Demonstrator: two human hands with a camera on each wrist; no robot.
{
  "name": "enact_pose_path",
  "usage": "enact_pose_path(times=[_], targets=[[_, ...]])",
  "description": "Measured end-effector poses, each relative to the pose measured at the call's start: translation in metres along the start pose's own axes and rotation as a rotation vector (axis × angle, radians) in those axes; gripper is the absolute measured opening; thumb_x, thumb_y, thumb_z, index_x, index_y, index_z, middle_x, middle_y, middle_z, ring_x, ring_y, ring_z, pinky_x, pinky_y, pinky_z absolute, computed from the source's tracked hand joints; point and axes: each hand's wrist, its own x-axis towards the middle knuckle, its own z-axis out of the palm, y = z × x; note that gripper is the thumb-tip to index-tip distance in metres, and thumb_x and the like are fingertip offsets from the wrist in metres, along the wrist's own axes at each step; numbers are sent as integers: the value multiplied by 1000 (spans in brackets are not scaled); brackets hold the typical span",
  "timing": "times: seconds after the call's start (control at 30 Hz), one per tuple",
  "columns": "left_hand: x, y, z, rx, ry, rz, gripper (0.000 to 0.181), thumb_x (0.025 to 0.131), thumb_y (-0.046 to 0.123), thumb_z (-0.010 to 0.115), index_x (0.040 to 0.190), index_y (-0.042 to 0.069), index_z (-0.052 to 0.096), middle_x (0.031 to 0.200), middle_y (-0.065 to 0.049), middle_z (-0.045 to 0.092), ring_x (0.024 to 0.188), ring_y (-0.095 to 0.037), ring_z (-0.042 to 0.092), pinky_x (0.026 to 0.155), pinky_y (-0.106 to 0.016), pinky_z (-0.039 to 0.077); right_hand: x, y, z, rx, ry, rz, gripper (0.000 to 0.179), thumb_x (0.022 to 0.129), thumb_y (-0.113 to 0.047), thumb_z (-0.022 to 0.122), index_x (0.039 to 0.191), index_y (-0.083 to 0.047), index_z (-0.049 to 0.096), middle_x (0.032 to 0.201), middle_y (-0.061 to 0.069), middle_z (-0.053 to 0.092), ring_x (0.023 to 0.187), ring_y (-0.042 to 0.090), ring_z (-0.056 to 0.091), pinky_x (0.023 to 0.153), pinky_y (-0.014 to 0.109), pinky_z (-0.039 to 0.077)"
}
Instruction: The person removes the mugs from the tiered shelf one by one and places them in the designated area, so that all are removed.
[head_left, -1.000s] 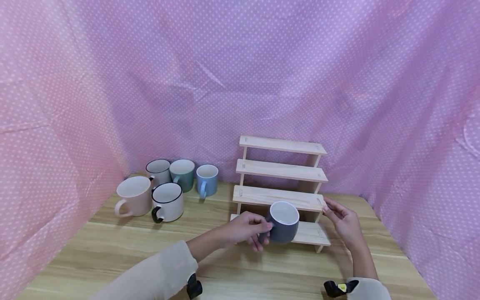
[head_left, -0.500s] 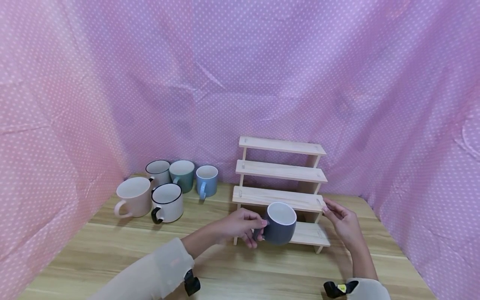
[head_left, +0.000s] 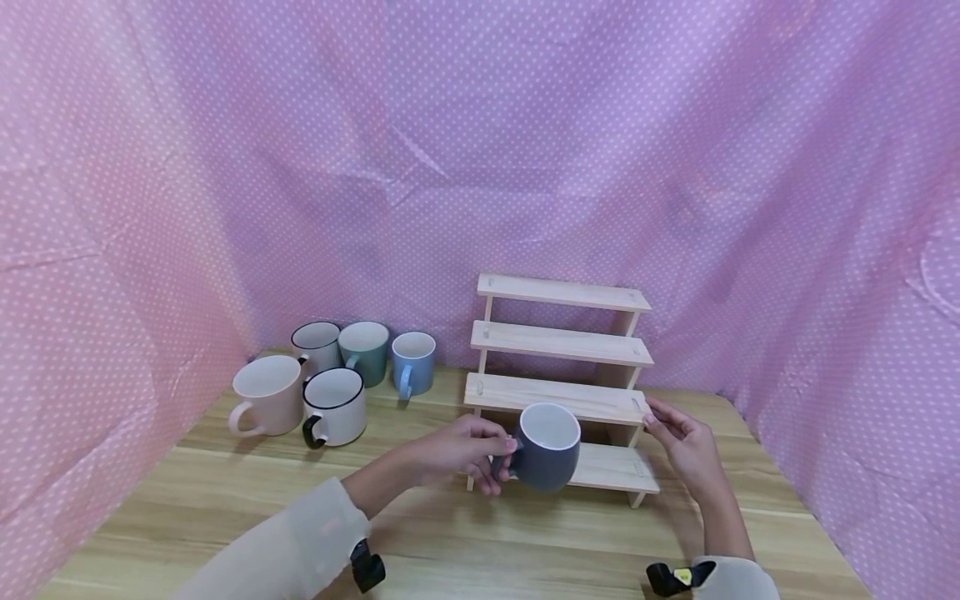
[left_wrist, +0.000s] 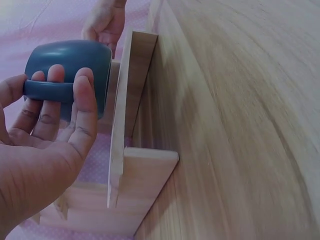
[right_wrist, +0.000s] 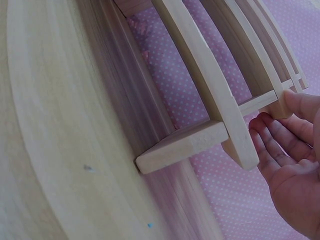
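My left hand (head_left: 467,454) grips a dark grey mug (head_left: 549,454) by its handle. The mug, white inside, is held upright in front of the lowest step of a wooden stepped rack (head_left: 562,343). In the left wrist view, fingers (left_wrist: 85,97) curl through the handle (left_wrist: 48,91), above the edge of the bottom board (left_wrist: 120,120). My right hand (head_left: 690,446) is at the rack's right side. There, in the right wrist view, thumb and fingers (right_wrist: 282,142) pinch the end of the second board from the bottom (right_wrist: 250,55).
Left on the wooden table (head_left: 420,550) stand a pale pink mug (head_left: 273,400), a white mug with black rim (head_left: 337,408), a similar ribbed mug (head_left: 318,354), a green mug (head_left: 369,358) and a light blue mug (head_left: 414,367). Dotted pink cloth (head_left: 465,150) hangs behind.
My left hand has moved a little to the left with the dark grey mug, sliding it along the rack's front. The right hand stays at the board's end.
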Motion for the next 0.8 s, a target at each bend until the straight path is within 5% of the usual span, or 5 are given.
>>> enact_pose_path(times=[0.47, 0.8], targets=[[-41, -1, -33, -29, -2, 3, 39, 107, 25, 57, 108, -14, 57, 92, -11, 68, 84, -26, 72, 80, -42, 63, 0, 0, -1, -15, -1, 11, 47, 103, -18, 64, 141, 9, 54, 116, -5, 71, 94, -4, 67, 86, 10, 53], [-75, -6, -58, -78, 23, 38, 26, 108, 20, 54, 106, -5, 61, 94, -11, 67, 86, -28, 72, 79, -41, 63, 1, -1, -1, -22, -3, 21, 47, 103, -19, 64, 142, 7, 54, 123, 8, 70, 95, -4, 67, 87, 10, 52]])
